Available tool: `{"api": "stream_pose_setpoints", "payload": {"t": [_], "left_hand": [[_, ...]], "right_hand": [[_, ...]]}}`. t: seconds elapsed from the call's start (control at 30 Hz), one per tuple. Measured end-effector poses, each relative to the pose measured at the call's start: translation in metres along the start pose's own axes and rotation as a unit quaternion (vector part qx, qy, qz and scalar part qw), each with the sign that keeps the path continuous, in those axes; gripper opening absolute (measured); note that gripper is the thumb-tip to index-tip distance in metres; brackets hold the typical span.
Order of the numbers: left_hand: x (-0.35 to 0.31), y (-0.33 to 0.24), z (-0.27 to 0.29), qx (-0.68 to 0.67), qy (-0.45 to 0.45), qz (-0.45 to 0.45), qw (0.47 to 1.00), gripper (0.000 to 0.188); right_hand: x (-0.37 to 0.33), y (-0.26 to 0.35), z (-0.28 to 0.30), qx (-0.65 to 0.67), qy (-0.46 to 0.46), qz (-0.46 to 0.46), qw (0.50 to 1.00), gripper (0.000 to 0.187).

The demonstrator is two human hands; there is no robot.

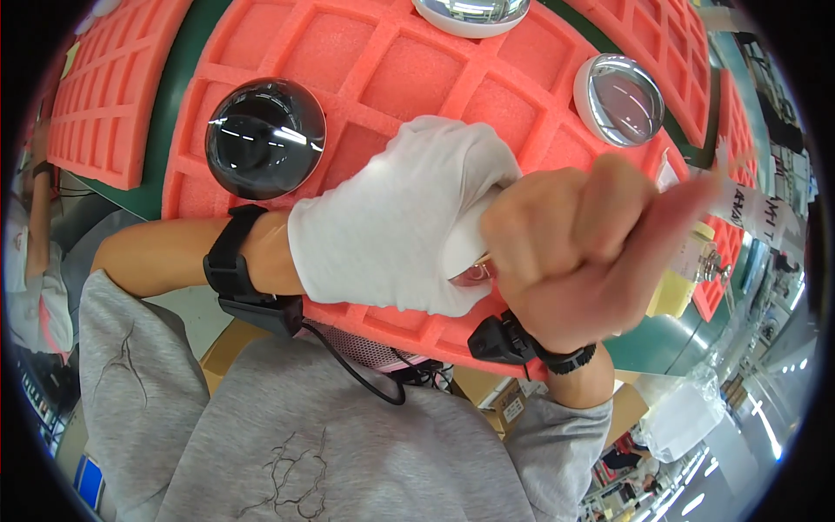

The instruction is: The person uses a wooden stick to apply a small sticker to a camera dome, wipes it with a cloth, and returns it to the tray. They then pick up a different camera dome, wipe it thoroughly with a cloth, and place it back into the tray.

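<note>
My left hand [391, 222], in a white glove, is closed around a white, smooth-edged object [465, 239]. Most of that object is hidden by both hands; a small gold-coloured bit shows at its lower edge. Right against it is my bare right hand [583, 248], its fingers curled and its forefinger and thumb reaching to the right, slightly blurred. What those fingertips hold, if anything, I cannot make out. Behind the left wrist, a glossy black dome [265, 139] rests on the pink foam tray [409, 74].
Two clear domes with white rims sit on the foam, one at the right [619, 100], another at the far edge [474, 16]. More pink foam trays [109, 96] flank the green table [670, 344]. Printed clear tape [761, 213] and a yellow object [674, 291] lie at the right.
</note>
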State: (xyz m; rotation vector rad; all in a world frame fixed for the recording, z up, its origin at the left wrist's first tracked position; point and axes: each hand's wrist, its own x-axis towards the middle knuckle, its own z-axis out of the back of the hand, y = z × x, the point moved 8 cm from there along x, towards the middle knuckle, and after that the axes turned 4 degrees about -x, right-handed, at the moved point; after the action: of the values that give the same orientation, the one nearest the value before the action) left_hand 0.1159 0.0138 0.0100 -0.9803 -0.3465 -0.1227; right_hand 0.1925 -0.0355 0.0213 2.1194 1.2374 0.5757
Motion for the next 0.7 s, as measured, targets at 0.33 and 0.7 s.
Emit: {"api": "stream_pose_setpoints", "payload": {"t": [0.33,0.7], "left_hand": [[-0.001,0.003,-0.001,-0.023,-0.015,0.01,1.0,0.062],[-0.001,0.009,0.002,0.02,0.037,0.019,0.999,0.038]], "right_hand": [[0.0,-0.005,-0.037,-0.17,0.198,-0.054,0.964,0.062],[0.011,0.001,-0.028,-0.096,0.16,0.056,0.981,0.058]]}}
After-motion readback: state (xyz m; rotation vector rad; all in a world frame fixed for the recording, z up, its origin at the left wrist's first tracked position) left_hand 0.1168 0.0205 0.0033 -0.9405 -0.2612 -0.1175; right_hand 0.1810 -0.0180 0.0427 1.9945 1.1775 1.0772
